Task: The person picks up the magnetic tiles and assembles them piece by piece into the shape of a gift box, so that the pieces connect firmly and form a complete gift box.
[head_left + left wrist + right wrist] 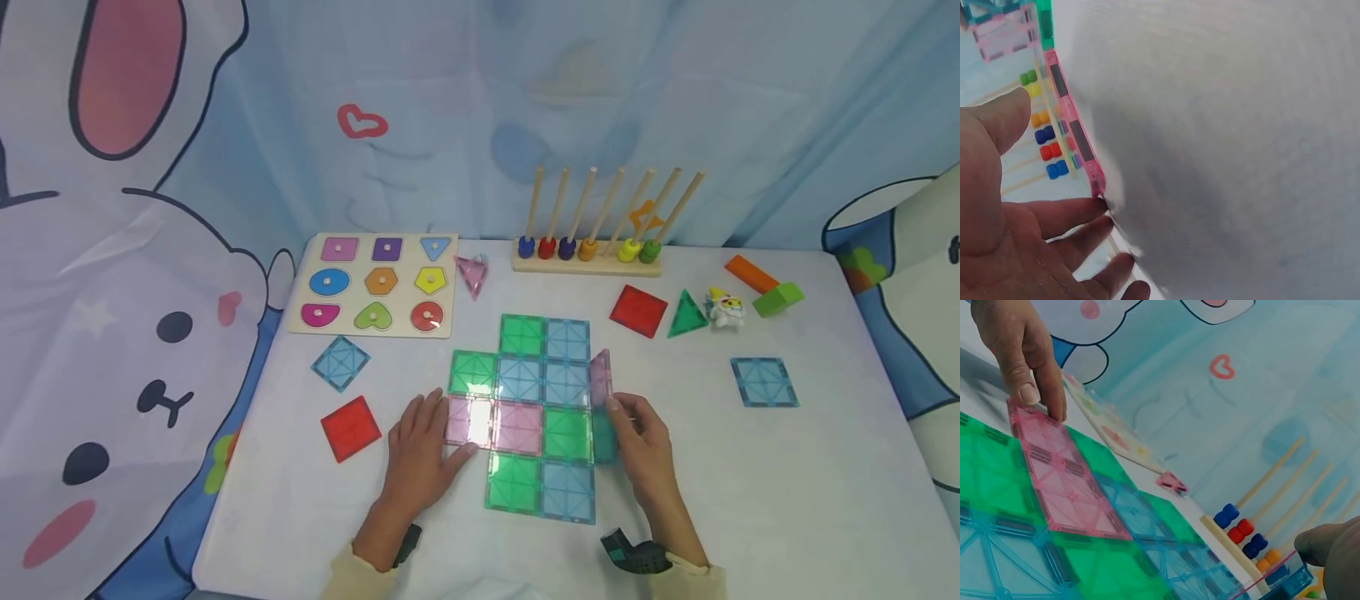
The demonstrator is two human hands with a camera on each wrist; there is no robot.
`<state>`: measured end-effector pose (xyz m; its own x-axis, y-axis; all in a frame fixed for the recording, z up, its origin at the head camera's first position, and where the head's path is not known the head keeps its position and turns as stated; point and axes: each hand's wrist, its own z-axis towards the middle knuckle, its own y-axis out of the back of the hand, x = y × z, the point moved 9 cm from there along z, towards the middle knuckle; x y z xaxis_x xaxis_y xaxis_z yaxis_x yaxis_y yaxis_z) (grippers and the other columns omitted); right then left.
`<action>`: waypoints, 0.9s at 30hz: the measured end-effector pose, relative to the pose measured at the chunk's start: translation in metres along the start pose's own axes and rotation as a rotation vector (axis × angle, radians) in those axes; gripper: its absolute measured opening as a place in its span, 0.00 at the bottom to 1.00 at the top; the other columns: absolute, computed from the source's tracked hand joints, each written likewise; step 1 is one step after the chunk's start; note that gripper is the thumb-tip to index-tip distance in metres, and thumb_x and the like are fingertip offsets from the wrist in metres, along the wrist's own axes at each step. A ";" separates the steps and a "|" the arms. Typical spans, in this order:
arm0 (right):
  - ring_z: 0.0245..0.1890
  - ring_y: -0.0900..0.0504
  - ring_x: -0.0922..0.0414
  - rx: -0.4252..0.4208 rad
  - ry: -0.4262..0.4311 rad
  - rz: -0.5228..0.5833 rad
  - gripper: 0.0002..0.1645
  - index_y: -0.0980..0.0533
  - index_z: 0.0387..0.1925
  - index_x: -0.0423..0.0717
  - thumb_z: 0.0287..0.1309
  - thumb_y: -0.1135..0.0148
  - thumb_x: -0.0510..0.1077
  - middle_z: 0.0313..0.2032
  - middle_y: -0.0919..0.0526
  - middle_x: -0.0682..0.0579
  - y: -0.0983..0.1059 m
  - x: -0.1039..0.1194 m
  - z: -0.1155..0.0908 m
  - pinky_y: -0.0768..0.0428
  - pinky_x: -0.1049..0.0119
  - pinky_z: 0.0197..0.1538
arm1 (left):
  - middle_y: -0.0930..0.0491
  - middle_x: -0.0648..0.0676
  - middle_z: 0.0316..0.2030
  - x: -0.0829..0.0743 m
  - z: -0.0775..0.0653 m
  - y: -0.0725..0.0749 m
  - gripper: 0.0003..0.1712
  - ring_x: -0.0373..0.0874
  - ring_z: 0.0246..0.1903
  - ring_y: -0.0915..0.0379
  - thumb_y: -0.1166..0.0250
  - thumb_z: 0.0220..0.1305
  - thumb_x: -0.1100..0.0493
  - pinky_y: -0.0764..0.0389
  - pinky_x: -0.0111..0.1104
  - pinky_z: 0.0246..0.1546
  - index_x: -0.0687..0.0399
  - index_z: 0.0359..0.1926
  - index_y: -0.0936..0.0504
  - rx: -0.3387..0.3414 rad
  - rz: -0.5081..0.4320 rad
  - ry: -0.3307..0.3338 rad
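A flat patchwork of green, blue and pink magnetic tiles (519, 379) lies mid-table. My left hand (420, 450) rests at its left side, fingers extended, with fingertips and thumb touching the pink tile (459, 419) at the edge. In the left wrist view, fingertips of the left hand (1041, 244) meet that tile's pink rim. On the opposite side my right hand (641, 437) pinches a magnetic tile at the right border, where a raised pink tile (601, 379) adjoins a teal one (604, 440). The right thumb (1316, 544) shows against a tile's edge; the other right fingers are hidden there.
A shape puzzle board (372, 285) lies at back left, beside a pink triangular piece (473, 276). A wooden peg stacker (587, 263) stands behind. Loose tiles include red (639, 311) and blue (764, 382). A small figurine (724, 309) and green block (779, 299) sit at right.
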<state>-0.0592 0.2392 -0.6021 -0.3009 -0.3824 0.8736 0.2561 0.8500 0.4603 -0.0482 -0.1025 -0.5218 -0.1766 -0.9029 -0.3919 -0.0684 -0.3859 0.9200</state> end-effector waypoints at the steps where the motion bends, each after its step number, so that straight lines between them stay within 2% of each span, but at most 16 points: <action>1: 0.40 0.28 0.58 0.008 0.002 0.007 0.40 0.27 0.51 0.64 0.48 0.59 0.82 0.44 0.24 0.62 -0.001 0.001 0.000 0.26 0.67 0.35 | 0.47 0.53 0.71 -0.004 -0.001 0.000 0.52 0.54 0.69 0.55 0.31 0.49 0.37 0.41 0.55 0.58 0.48 0.70 0.42 -0.001 0.001 -0.016; 3: 0.44 0.28 0.57 0.029 0.000 0.019 0.41 0.28 0.53 0.62 0.50 0.59 0.82 0.46 0.24 0.60 -0.003 0.002 0.000 0.25 0.64 0.39 | 0.47 0.51 0.71 -0.018 -0.003 -0.001 0.52 0.53 0.70 0.56 0.31 0.47 0.36 0.41 0.54 0.59 0.44 0.70 0.41 0.013 0.004 -0.098; 4: 0.46 0.28 0.57 0.039 -0.005 0.022 0.41 0.28 0.53 0.60 0.50 0.59 0.81 0.48 0.24 0.59 -0.004 0.003 0.000 0.25 0.62 0.42 | 0.47 0.50 0.71 -0.029 -0.006 -0.004 0.51 0.52 0.70 0.56 0.31 0.47 0.34 0.41 0.54 0.59 0.42 0.70 0.41 0.029 0.009 -0.160; 7: 0.52 0.28 0.55 0.062 -0.028 0.026 0.43 0.29 0.54 0.57 0.50 0.58 0.81 0.53 0.25 0.57 -0.005 0.002 0.000 0.25 0.52 0.52 | 0.47 0.48 0.71 -0.069 -0.017 -0.019 0.50 0.52 0.70 0.54 0.35 0.47 0.29 0.39 0.52 0.58 0.40 0.69 0.38 0.097 0.041 -0.375; 9: 0.55 0.29 0.54 0.070 -0.053 0.023 0.44 0.29 0.54 0.56 0.50 0.58 0.81 0.54 0.26 0.56 -0.006 0.001 -0.001 0.28 0.47 0.56 | 0.46 0.50 0.71 -0.092 -0.023 -0.031 0.50 0.53 0.69 0.51 0.36 0.46 0.27 0.37 0.50 0.57 0.41 0.68 0.37 0.130 0.083 -0.467; 11: 0.56 0.30 0.53 0.085 -0.072 0.025 0.45 0.29 0.54 0.55 0.49 0.58 0.82 0.55 0.26 0.55 -0.008 0.001 -0.002 0.30 0.45 0.58 | 0.44 0.51 0.69 -0.105 -0.025 -0.039 0.51 0.52 0.68 0.49 0.34 0.44 0.27 0.36 0.47 0.56 0.41 0.67 0.36 0.135 0.136 -0.491; 15: 0.55 0.30 0.52 0.118 -0.095 0.029 0.46 0.29 0.54 0.54 0.48 0.58 0.83 0.54 0.26 0.53 -0.012 0.008 -0.006 0.30 0.46 0.58 | 0.37 0.50 0.66 -0.114 -0.023 -0.042 0.50 0.51 0.65 0.44 0.30 0.38 0.28 0.38 0.46 0.58 0.39 0.63 0.32 0.109 0.231 -0.471; 18: 0.56 0.30 0.51 0.127 -0.090 0.025 0.45 0.29 0.54 0.52 0.52 0.59 0.81 0.55 0.26 0.51 -0.009 0.015 -0.008 0.31 0.45 0.58 | 0.30 0.49 0.60 -0.121 -0.024 -0.038 0.43 0.52 0.62 0.38 0.29 0.39 0.30 0.38 0.47 0.58 0.39 0.58 0.27 0.071 0.249 -0.534; 20: 0.55 0.29 0.51 0.120 -0.091 0.024 0.45 0.29 0.53 0.52 0.52 0.60 0.81 0.55 0.26 0.50 -0.007 0.017 -0.009 0.30 0.47 0.57 | 0.26 0.46 0.55 -0.127 -0.025 -0.032 0.36 0.50 0.58 0.32 0.30 0.43 0.32 0.37 0.46 0.58 0.39 0.53 0.24 0.030 0.232 -0.600; 23: 0.53 0.29 0.52 0.113 -0.101 0.046 0.48 0.28 0.53 0.49 0.50 0.60 0.82 0.54 0.26 0.49 -0.006 0.014 -0.009 0.30 0.50 0.54 | 0.20 0.41 0.44 -0.134 -0.026 -0.017 0.22 0.41 0.49 0.25 0.32 0.47 0.36 0.34 0.43 0.56 0.37 0.43 0.19 -0.052 0.153 -0.672; 24: 0.51 0.29 0.54 0.103 -0.107 0.048 0.50 0.27 0.53 0.50 0.47 0.60 0.84 0.53 0.25 0.51 -0.005 0.012 -0.008 0.30 0.52 0.53 | 0.19 0.39 0.40 -0.136 -0.025 -0.010 0.18 0.38 0.46 0.24 0.32 0.49 0.39 0.33 0.42 0.55 0.37 0.40 0.18 -0.079 0.115 -0.682; 27: 0.54 0.30 0.53 0.119 -0.131 0.049 0.50 0.28 0.55 0.49 0.49 0.60 0.83 0.55 0.26 0.50 -0.004 0.014 -0.010 0.31 0.51 0.55 | 0.18 0.36 0.34 -0.138 -0.017 0.007 0.07 0.32 0.40 0.24 0.34 0.55 0.45 0.32 0.37 0.52 0.36 0.35 0.16 -0.135 0.003 -0.669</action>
<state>-0.0555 0.2268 -0.5901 -0.4095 -0.2955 0.8631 0.1649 0.9065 0.3886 -0.0072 0.0160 -0.4609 -0.7486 -0.6093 -0.2615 0.0480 -0.4432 0.8951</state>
